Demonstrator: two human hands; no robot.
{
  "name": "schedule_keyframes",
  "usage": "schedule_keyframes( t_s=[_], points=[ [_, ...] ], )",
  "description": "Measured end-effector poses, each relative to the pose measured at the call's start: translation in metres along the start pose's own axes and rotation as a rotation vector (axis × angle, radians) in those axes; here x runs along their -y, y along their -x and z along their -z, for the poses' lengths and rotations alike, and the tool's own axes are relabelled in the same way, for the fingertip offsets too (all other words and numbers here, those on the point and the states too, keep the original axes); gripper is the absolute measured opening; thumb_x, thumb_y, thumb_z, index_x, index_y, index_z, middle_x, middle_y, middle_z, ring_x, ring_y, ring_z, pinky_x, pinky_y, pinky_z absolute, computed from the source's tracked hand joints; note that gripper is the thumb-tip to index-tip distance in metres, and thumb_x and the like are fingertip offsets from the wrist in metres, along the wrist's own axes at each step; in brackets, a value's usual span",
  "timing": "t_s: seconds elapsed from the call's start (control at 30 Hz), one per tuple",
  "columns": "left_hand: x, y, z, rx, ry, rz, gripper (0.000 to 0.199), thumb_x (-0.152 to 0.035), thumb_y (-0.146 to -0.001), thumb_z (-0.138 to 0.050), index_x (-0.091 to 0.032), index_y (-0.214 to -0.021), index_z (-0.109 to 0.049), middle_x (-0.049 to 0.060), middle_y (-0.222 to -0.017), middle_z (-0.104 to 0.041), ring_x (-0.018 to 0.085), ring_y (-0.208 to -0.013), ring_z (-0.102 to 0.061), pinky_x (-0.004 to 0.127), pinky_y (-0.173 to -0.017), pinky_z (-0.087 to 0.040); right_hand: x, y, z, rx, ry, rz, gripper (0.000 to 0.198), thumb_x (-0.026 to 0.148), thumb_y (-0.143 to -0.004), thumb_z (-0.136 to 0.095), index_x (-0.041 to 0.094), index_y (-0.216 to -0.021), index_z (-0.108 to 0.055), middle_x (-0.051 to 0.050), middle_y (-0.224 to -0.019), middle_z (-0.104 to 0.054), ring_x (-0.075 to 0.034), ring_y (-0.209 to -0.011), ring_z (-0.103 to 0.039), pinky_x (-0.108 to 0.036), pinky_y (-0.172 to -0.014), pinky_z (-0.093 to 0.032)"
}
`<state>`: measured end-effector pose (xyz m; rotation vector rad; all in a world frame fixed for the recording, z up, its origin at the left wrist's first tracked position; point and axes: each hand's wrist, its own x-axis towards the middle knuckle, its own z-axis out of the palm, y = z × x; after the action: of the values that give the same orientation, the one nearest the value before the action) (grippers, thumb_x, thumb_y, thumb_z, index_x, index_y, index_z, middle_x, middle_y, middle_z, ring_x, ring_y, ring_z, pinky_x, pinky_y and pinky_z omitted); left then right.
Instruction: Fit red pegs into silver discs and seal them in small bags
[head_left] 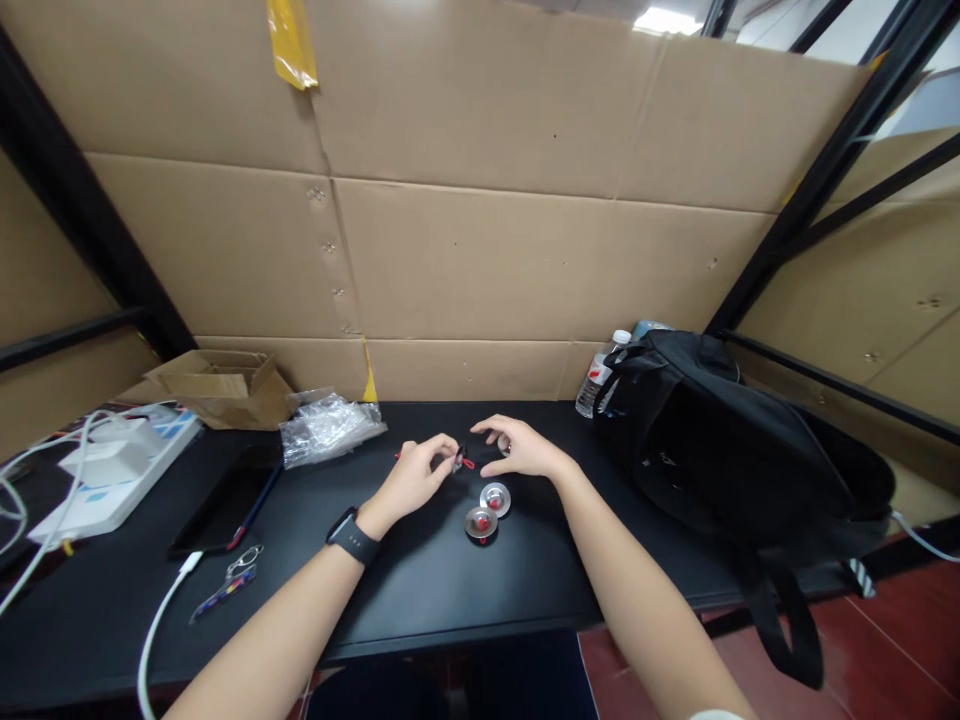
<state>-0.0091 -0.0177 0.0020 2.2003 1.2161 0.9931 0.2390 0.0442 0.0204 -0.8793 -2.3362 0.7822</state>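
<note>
Cord [469,463] sits pinched between the left fingers [444,443], the right fingers [492,424] curved wide beside it.

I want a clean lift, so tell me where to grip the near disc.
Pinch the near disc by its rim, probably best from your side: the broad rim surrounds a red middle, and the far edge meets the other disc.

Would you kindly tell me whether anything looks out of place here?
The black fabric bag slumps at the right, its black strap hanging past the edge of the black table, which looks untidy. Nothing appears spilled around the two silver discs with red centres.
</note>
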Motion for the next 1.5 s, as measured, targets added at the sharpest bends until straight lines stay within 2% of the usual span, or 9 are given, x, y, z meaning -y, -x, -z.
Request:
schedule_keyframes(
  t_s=[0.17,0.33,0.53,0.67,0.8,0.93,1.17,1.3,1.5],
  points=[
    [0.009,-0.002,0.002,-0.093,0.195,0.044,0.014,-0.030,-0.094,-0.055,-0.022,-0.102,-0.064,0.002,-0.096,-0.076,0.018,-0.089,-0.071,0.029,-0.085,-0.050,0.030,-0.008,-0.030,-0.070,-0.128,0.068,0.065,0.036,-0.068,-0.087,0.028,-0.127,-0.062,-0.005,-0.119,-0.068,-0.018,-0.093,-0.068,-0.029,-0.076,-0.054],
    [0.007,-0.003,-0.001,-0.091,0.269,0.056,0.016,-0.033,-0.094,-0.056,-0.020,-0.100,-0.065,0.004,-0.097,-0.076,0.019,-0.092,-0.071,0.030,-0.086,-0.051,0.036,-0.011,-0.043,-0.176,-0.072,0.091,0.051,0.031,-0.072,-0.082,0.027,-0.119,-0.065,-0.004,-0.110,-0.070,-0.016,-0.084,-0.067,-0.028,-0.071,-0.055],
    [0.009,-0.005,0.017,-0.159,-0.129,0.078,0.021,-0.040,-0.095,-0.054,-0.024,-0.094,-0.067,0.002,-0.091,-0.075,0.021,-0.087,-0.068,0.038,-0.095,-0.042,0.014,-0.008,-0.017,-0.239,0.079,0.013,0.045,0.031,-0.073,-0.082,0.024,-0.115,-0.067,-0.004,-0.106,-0.068,-0.015,-0.078,-0.065,-0.029,-0.073,-0.052],
    [0.024,-0.002,0.030,-0.137,-0.386,0.095,0.020,-0.039,-0.092,-0.057,-0.025,-0.085,-0.070,0.004,-0.089,-0.075,0.026,-0.091,-0.064,0.042,-0.095,-0.035,-0.012,0.000,0.010,-0.286,0.310,-0.193,0.043,0.035,-0.068,-0.085,0.024,-0.107,-0.072,-0.005,-0.102,-0.069,-0.019,-0.084,-0.065,-0.031,-0.078,-0.050],
    [0.038,0.001,0.034,-0.061,-0.486,0.100,0.020,-0.038,-0.089,-0.061,-0.025,-0.078,-0.072,0.006,-0.090,-0.075,0.029,-0.095,-0.060,0.045,-0.094,-0.033,-0.033,0.007,0.020,-0.231,0.354,-0.318,0.042,0.041,-0.066,-0.086,0.027,-0.104,-0.074,-0.004,-0.104,-0.072,-0.021,-0.091,-0.067,-0.029,-0.077,-0.049],
    [0.034,0.001,0.031,-0.077,-0.429,0.053,0.019,-0.038,-0.089,-0.061,-0.026,-0.097,-0.074,0.007,-0.108,-0.072,0.030,-0.106,-0.058,0.044,-0.095,-0.035,-0.041,0.009,0.020,-0.156,0.321,-0.382,0.045,0.040,-0.060,-0.088,0.029,-0.102,-0.076,-0.001,-0.098,-0.076,-0.021,-0.087,-0.069,-0.027,-0.072,-0.048],
    [-0.014,0.002,0.005,0.389,-0.025,-0.247,0.019,-0.040,-0.093,-0.061,-0.029,-0.099,-0.076,0.004,-0.098,-0.074,0.021,-0.094,-0.064,0.033,-0.089,-0.044,-0.051,0.010,0.022,-0.088,0.244,-0.339,0.052,0.035,-0.052,-0.092,0.027,-0.101,-0.077,-0.001,-0.091,-0.076,-0.020,-0.082,-0.070,-0.027,-0.074,-0.051],
    [-0.030,0.007,-0.011,0.461,-0.101,-0.293,0.017,-0.040,-0.094,-0.061,-0.032,-0.096,-0.076,0.002,-0.095,-0.073,0.021,-0.093,-0.064,0.032,-0.088,-0.040,-0.050,0.011,0.023,-0.096,0.254,-0.311,0.058,0.034,-0.053,-0.092,0.026,-0.108,-0.075,-0.004,-0.102,-0.075,-0.022,-0.090,-0.069,-0.030,-0.081,-0.052],
    [-0.031,0.011,-0.014,0.511,-0.122,-0.299,0.015,-0.041,-0.093,-0.064,-0.032,-0.100,-0.074,0.002,-0.101,-0.071,0.022,-0.100,-0.061,0.032,-0.089,-0.036,-0.036,0.011,0.023,-0.122,0.281,-0.263,0.054,0.030,-0.063,-0.087,0.026,-0.115,-0.072,-0.007,-0.111,-0.071,-0.023,-0.095,-0.067,-0.032,-0.083,-0.051]
  ],
)
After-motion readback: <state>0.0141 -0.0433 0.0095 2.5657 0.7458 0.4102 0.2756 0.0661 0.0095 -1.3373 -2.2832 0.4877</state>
